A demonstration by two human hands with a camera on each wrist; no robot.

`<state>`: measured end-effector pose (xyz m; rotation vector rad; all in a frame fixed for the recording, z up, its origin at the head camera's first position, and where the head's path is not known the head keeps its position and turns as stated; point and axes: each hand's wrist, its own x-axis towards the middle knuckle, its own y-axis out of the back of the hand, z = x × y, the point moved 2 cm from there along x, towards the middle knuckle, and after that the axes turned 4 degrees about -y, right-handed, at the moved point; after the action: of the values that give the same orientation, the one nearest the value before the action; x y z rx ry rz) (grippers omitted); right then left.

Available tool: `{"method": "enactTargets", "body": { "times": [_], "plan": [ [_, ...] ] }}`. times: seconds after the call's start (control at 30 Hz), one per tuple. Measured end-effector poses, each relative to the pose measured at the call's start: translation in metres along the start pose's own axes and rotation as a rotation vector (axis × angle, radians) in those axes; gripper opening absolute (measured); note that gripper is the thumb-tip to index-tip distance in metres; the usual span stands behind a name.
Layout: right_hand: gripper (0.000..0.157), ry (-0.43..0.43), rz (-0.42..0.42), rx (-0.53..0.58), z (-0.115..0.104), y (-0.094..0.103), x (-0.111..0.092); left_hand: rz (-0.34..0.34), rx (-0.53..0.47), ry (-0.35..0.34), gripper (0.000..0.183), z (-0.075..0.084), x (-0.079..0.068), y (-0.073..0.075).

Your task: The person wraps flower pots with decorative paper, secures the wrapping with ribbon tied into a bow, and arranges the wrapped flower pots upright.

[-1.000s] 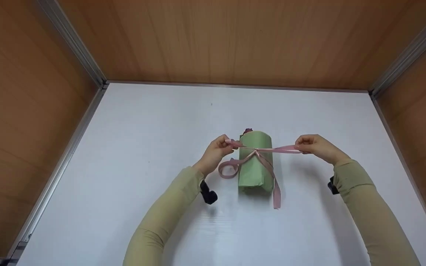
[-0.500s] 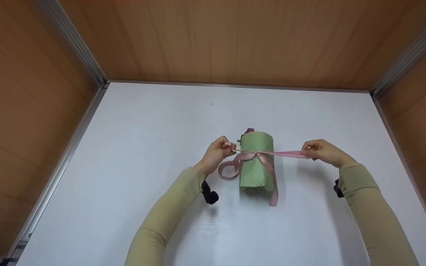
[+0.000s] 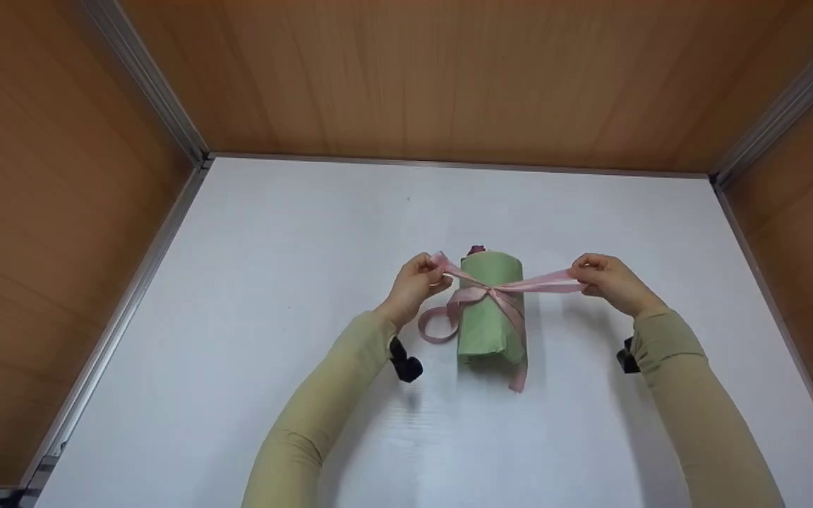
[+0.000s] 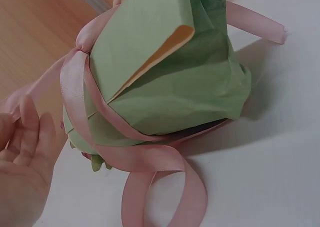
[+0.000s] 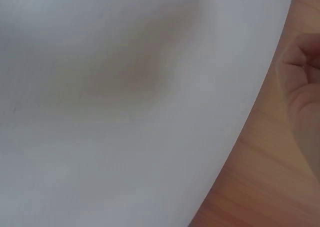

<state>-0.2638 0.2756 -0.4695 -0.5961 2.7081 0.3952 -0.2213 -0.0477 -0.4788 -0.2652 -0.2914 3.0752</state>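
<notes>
A bouquet wrapped in green paper [image 3: 485, 331] lies on the white table, a dark red flower [image 3: 476, 249] peeking out at its far end. Pink ribbon [image 3: 473, 296] goes round the wrap and is knotted on top. Left of the wrap, my left hand [image 3: 412, 288] pinches one ribbon end. My right hand [image 3: 607, 282] pinches a doubled length of ribbon on the other side. In the left wrist view, the knot [image 4: 84, 50] and green leaves [image 4: 97, 162] show beside my left hand [image 4: 27, 157]. The right wrist view catches only part of my right hand [image 5: 305, 92].
A curled ribbon tail [image 3: 437, 326] lies left of the bouquet, and another tail [image 3: 518, 377] hangs at its near right. Wooden panels [image 3: 406, 77] with metal edging bound the white table [image 3: 308, 233] at the back and sides.
My right hand first drew the ribbon rightward until taut, then came back left and up, and its loop spread. My left hand lifted its ribbon end slightly. The near tail shifted left.
</notes>
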Motion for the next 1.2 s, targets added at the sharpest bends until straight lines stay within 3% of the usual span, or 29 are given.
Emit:
{"method": "enactTargets", "body": {
  "times": [0.17, 0.27, 0.37, 0.47, 0.57, 0.7, 0.8, 0.87, 1.03, 1.2],
  "plan": [
    [0.011, 0.059, 0.035, 0.617, -0.010, -0.007, 0.008, 0.136, 0.042, 0.023, 0.012, 0.003, 0.010, -0.006],
    [0.011, 0.103, 0.012, 0.733, -0.017, -0.017, 0.014, 0.155, -0.020, 0.044, 0.009, 0.005, 0.016, -0.012],
    [0.024, 0.129, -0.019, 0.635, -0.021, -0.027, 0.019, 0.098, -0.051, 0.040, 0.017, 0.006, 0.019, -0.016],
    [0.042, 0.136, -0.047, 0.482, -0.024, -0.035, 0.023, 0.008, -0.011, 0.050, 0.040, 0.004, 0.017, -0.017],
    [0.049, 0.132, -0.039, 0.382, -0.025, -0.038, 0.022, -0.047, 0.047, 0.055, 0.051, 0.003, 0.014, -0.014],
    [0.048, 0.066, 0.025, 0.280, -0.024, -0.040, 0.015, -0.019, 0.135, 0.044, 0.048, 0.004, 0.007, -0.005],
    [0.053, -0.029, 0.036, 0.167, -0.021, -0.044, 0.005, 0.017, 0.219, 0.073, 0.044, 0.004, 0.000, 0.002],
    [0.057, -0.091, 0.014, 0.085, -0.017, -0.048, -0.001, 0.006, 0.290, 0.116, 0.043, 0.003, -0.006, 0.006],
    [0.068, -0.206, -0.078, -0.018, -0.004, -0.065, -0.011, -0.139, 0.458, 0.244, 0.057, -0.001, -0.020, 0.006],
    [0.075, -0.234, -0.173, -0.013, 0.006, -0.085, -0.011, -0.265, 0.532, 0.294, 0.076, -0.010, -0.027, -0.006]
  ]
}}
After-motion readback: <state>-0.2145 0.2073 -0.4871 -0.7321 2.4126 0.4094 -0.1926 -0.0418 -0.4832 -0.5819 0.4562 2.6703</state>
